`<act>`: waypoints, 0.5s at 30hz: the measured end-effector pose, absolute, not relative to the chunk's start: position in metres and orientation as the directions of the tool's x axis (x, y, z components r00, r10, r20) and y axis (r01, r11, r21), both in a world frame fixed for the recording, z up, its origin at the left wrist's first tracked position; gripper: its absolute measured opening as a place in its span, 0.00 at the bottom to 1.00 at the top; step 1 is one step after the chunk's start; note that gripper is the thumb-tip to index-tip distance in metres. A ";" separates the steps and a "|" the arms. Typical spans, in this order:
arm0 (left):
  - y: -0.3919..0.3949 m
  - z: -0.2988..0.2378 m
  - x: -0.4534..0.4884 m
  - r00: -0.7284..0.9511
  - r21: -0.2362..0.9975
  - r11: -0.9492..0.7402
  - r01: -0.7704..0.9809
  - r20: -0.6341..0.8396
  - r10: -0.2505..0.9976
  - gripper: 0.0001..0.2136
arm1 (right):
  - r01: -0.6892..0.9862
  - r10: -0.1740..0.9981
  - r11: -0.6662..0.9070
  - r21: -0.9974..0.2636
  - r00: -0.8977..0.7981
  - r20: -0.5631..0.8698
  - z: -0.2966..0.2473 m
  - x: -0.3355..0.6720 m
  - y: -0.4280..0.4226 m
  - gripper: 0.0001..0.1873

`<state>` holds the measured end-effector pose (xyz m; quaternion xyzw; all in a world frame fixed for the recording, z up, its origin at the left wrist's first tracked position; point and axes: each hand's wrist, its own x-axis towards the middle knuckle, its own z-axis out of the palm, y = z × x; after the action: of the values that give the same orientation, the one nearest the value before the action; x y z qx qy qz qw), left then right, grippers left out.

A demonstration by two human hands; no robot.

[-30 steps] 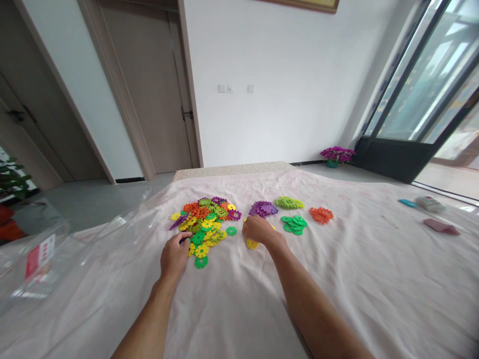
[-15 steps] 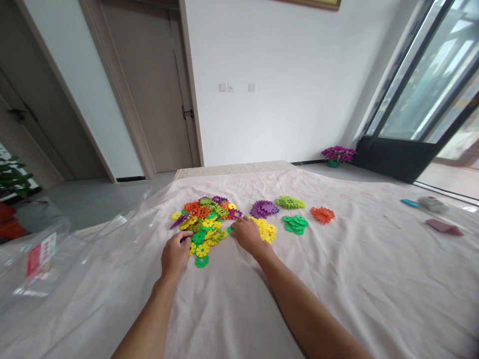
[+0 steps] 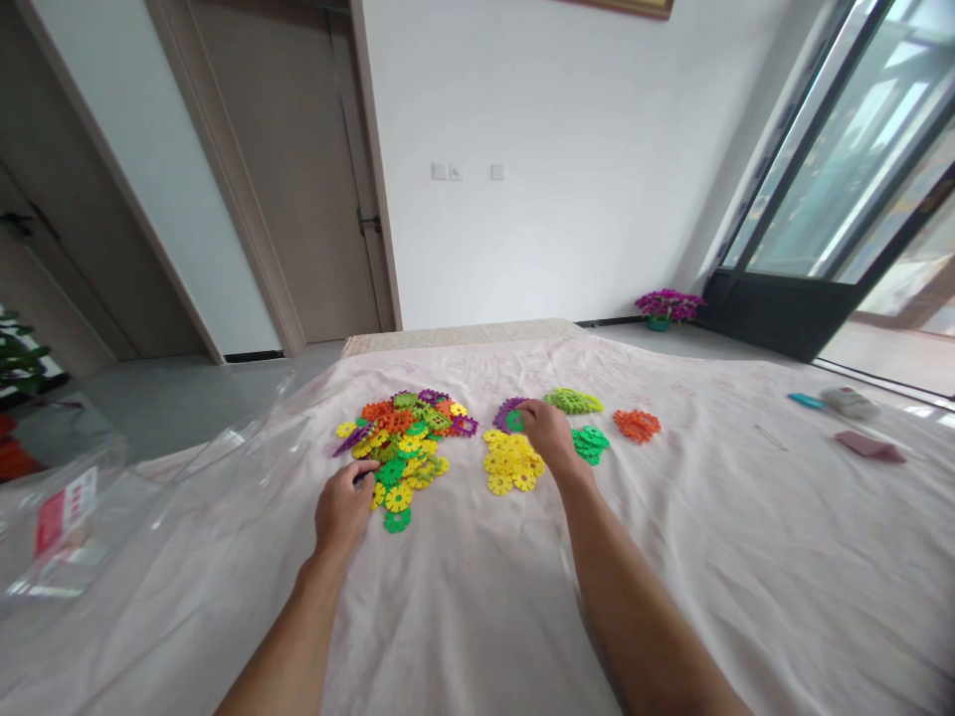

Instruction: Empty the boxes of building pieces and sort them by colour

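Observation:
A mixed heap of coloured plastic snowflake discs (image 3: 407, 438) lies on the pale pink sheet (image 3: 484, 597). To its right are sorted piles: yellow (image 3: 509, 465), purple (image 3: 507, 408), light green (image 3: 573, 401), dark green (image 3: 595, 444) and orange (image 3: 638, 426). My left hand (image 3: 343, 509) rests at the heap's near edge, fingers curled with a small dark piece at the fingertips. My right hand (image 3: 550, 435) hovers between the purple and dark green piles, pinching a green disc (image 3: 514, 421).
A crumpled clear plastic bag (image 3: 67, 517) lies at the left. At the far right of the sheet lie a teal item (image 3: 806, 401), a white object (image 3: 847, 401) and a maroon item (image 3: 869, 446). Beyond are a door, a potted purple flower (image 3: 668, 306) and glass sliding doors.
My right hand left the yellow pile, reached the mixed heap's right edge, then swung right toward the green pile with a green disc. The left hand stayed put.

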<state>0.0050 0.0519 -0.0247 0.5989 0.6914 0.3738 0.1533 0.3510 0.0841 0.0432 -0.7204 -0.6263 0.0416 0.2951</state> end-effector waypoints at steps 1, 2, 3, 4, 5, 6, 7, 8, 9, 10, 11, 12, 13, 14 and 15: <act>0.052 -0.025 0.005 -0.236 0.700 0.004 0.715 0.236 0.943 0.13 | 0.864 0.909 -0.095 -0.495 0.279 0.311 0.043 0.362 0.084 0.18; 0.052 -0.025 0.005 -0.236 0.699 0.005 0.715 0.235 0.943 0.13 | 0.849 0.885 -0.148 -0.508 0.342 0.314 0.043 0.372 0.084 0.19; 0.052 -0.025 0.005 -0.235 0.699 0.004 0.715 0.235 0.943 0.13 | 0.836 0.861 -0.194 -0.513 0.396 0.319 0.042 0.381 0.083 0.19; 0.051 -0.025 0.005 -0.233 0.700 0.003 0.715 0.234 0.944 0.13 | 0.828 0.840 -0.235 -0.509 0.437 0.323 0.040 0.389 0.083 0.19; 0.051 -0.025 0.004 -0.231 0.700 0.002 0.714 0.234 0.944 0.13 | 0.820 0.821 -0.272 -0.504 0.471 0.323 0.039 0.397 0.082 0.20; 0.051 -0.025 0.004 -0.230 0.702 0.001 0.712 0.232 0.945 0.13 | 0.810 0.807 -0.307 -0.500 0.500 0.314 0.037 0.404 0.081 0.20; 0.050 -0.025 0.004 -0.229 0.703 0.001 0.711 0.230 0.946 0.13 | 0.798 0.796 -0.337 -0.500 0.525 0.300 0.035 0.411 0.079 0.20; 0.050 -0.025 0.004 -0.230 0.705 0.002 0.709 0.228 0.946 0.13 | 0.785 0.785 -0.361 -0.504 0.548 0.290 0.033 0.416 0.078 0.20; 0.050 -0.025 0.004 -0.231 0.707 0.003 0.707 0.227 0.946 0.13 | 0.770 0.770 -0.379 -0.513 0.570 0.287 0.031 0.421 0.076 0.19; 0.049 -0.025 0.004 -0.231 0.709 0.003 0.705 0.226 0.946 0.13 | 0.753 0.748 -0.389 -0.531 0.594 0.294 0.030 0.425 0.075 0.19; 0.049 -0.025 0.005 -0.229 0.710 0.001 0.704 0.226 0.947 0.13 | 0.735 0.723 -0.387 -0.556 0.617 0.312 0.030 0.428 0.074 0.18; 0.049 -0.025 0.005 -0.228 0.711 0.000 0.703 0.226 0.947 0.13 | 0.717 0.694 -0.373 -0.589 0.637 0.336 0.030 0.428 0.073 0.18; 0.049 -0.024 0.005 -0.227 0.711 -0.001 0.703 0.226 0.947 0.13 | 0.707 0.673 -0.343 -0.619 0.644 0.363 0.030 0.426 0.073 0.17; 0.049 -0.024 0.006 -0.226 0.711 -0.002 0.704 0.226 0.948 0.13 | 0.712 0.673 -0.295 -0.637 0.628 0.390 0.031 0.422 0.073 0.17; 0.050 -0.024 0.006 -0.226 0.709 0.000 0.705 0.225 0.948 0.13 | 0.730 0.694 -0.235 -0.642 0.588 0.415 0.033 0.415 0.073 0.16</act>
<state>0.0058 0.0496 -0.0236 0.6005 0.6880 0.3736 0.1626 0.4151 0.0732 0.0327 -0.7854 -0.4533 -0.0215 0.4210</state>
